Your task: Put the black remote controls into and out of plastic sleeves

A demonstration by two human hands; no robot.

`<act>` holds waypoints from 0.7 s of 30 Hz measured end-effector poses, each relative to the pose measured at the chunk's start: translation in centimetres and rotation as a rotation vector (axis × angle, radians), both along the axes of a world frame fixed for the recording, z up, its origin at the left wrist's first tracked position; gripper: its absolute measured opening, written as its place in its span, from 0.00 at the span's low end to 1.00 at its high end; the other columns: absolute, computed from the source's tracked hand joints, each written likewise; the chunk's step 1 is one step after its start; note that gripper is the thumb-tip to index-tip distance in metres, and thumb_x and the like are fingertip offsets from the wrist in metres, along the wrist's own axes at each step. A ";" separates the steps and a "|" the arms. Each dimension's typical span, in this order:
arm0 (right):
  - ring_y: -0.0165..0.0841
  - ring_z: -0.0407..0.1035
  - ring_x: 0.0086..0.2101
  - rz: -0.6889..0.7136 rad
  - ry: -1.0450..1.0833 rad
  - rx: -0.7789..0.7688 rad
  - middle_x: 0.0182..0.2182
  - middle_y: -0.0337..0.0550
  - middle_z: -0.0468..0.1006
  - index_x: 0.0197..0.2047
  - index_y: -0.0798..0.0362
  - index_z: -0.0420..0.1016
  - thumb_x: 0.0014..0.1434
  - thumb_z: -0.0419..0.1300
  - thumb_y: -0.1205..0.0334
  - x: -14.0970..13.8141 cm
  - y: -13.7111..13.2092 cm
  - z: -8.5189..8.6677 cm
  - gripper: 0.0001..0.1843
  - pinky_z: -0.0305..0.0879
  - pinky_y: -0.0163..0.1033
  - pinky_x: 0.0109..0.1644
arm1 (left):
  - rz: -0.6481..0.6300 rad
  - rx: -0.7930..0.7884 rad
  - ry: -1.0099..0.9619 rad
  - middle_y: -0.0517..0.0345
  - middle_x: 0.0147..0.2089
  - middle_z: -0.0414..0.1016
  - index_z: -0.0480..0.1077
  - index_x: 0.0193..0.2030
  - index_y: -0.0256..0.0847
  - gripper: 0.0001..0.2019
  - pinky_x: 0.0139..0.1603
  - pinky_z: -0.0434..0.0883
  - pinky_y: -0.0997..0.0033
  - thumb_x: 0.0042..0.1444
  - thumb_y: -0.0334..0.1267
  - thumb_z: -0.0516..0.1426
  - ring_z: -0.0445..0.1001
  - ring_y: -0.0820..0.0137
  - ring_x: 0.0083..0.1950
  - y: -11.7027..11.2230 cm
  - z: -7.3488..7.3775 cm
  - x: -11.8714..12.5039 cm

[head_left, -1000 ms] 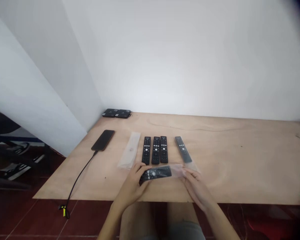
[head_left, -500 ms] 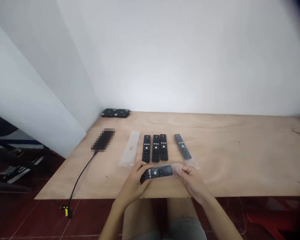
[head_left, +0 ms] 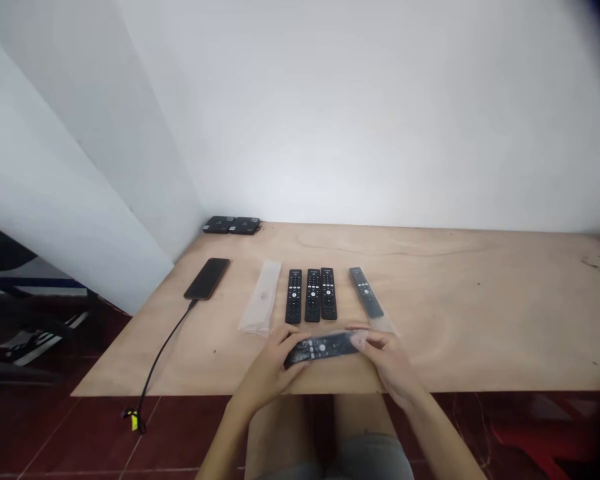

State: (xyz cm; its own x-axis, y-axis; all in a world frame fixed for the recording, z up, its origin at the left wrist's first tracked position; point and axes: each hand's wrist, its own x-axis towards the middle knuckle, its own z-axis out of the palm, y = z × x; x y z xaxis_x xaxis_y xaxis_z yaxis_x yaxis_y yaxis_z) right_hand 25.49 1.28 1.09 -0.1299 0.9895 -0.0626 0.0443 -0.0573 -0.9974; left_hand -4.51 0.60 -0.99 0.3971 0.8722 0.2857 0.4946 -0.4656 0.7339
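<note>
Near the table's front edge, a black remote control [head_left: 330, 345] lies sideways between my hands, inside a clear plastic sleeve. My left hand [head_left: 275, 360] is closed on its left end, thumb below and fingers above. My right hand [head_left: 385, 353] grips the right end, thumb on the plastic. Just beyond lie three bare remotes: one [head_left: 294, 297] alone on the left, and a middle one [head_left: 313, 295] beside a right one [head_left: 329, 294]. Farther right rests another remote [head_left: 366, 293], in a plastic sleeve that extends below it.
A flat plastic sleeve [head_left: 261, 298] lies left of the bare remotes. Farther left, a phone [head_left: 207, 279] is plugged into a black cable [head_left: 160, 353] that hangs over the edge. Two black boxes [head_left: 231, 225] sit at the back left corner, against the wall [head_left: 360, 113].
My right hand has moved from the loose sleeve end onto the remote's right end. The remote has shifted slightly right within my hands, and the plastic no longer sticks out as far.
</note>
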 end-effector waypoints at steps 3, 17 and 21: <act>0.55 0.75 0.62 -0.060 -0.013 -0.036 0.59 0.53 0.86 0.41 0.48 0.93 0.61 0.76 0.37 2.7 -0.8 -0.7 0.22 0.70 0.57 0.70 | 0.005 -0.022 -0.002 0.49 0.63 0.75 0.75 0.67 0.53 0.23 0.69 0.76 0.52 0.68 0.33 0.64 0.76 0.56 0.65 0.1 0.0 0.2; 0.47 0.82 0.43 -0.645 0.076 -0.053 0.48 0.50 0.89 0.48 0.49 0.90 0.50 0.81 0.41 11.2 -4.4 -3.3 0.27 0.85 0.42 0.37 | 0.075 -0.105 -0.033 0.50 0.51 0.80 0.79 0.52 0.47 0.16 0.60 0.77 0.54 0.80 0.42 0.49 0.79 0.58 0.54 0.5 0.3 0.5; 0.49 0.84 0.43 -0.609 -0.042 -0.020 0.44 0.51 0.90 0.44 0.50 0.88 0.52 0.80 0.39 8.8 -4.3 -4.5 0.26 0.85 0.47 0.44 | 0.059 -0.093 0.008 0.50 0.51 0.79 0.78 0.51 0.47 0.11 0.58 0.78 0.54 0.78 0.41 0.53 0.79 0.57 0.54 0.6 0.0 0.4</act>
State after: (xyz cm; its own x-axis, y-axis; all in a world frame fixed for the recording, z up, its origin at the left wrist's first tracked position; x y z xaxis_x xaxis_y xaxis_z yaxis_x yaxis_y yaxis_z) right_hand 34.30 -2.99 -3.45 0.4616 0.8839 -0.0751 0.0372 -0.1039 -0.9939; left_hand -4.13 1.18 -1.04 0.3467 0.9165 0.1996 0.5253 -0.3660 0.7682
